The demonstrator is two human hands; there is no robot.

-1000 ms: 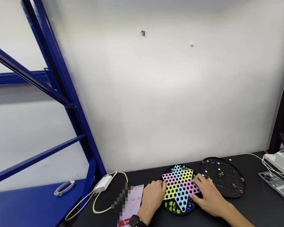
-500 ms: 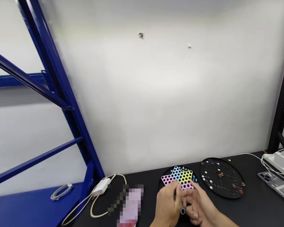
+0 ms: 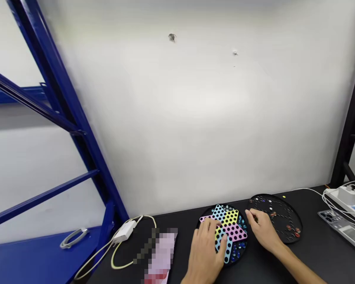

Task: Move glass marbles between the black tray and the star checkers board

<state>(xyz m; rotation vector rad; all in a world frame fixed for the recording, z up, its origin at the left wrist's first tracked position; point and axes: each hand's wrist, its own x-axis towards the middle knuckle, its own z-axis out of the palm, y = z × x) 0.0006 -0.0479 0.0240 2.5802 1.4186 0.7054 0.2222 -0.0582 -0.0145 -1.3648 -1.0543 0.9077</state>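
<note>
My left hand (image 3: 205,244) lies over the left side of a Chinese checkers board (image 3: 232,232), with its thumb apart from its fingers. The board has a star of pink, blue and yellow parts full of dark holes. Blue and teal marbles (image 3: 239,251) sit in the board's dark rim around the star. My right hand (image 3: 263,230) is over the near left edge of a round black tray (image 3: 292,213), its fingers curled together. Whether something is between those fingertips is hidden. Several reddish-brown marbles (image 3: 297,232) and some pale ones lie in the tray.
On the right are a phone (image 3: 343,228) and a white power strip (image 3: 347,201) with cables. To the left lie a white adapter (image 3: 124,231) with a cord and a blurred pink item (image 3: 162,252). A blue metal frame (image 3: 85,138) stands beside the black table.
My hands were together over the board; now they are apart. My right hand has moved right to the black tray, and my left has spread over the board. The view has shifted slightly.
</note>
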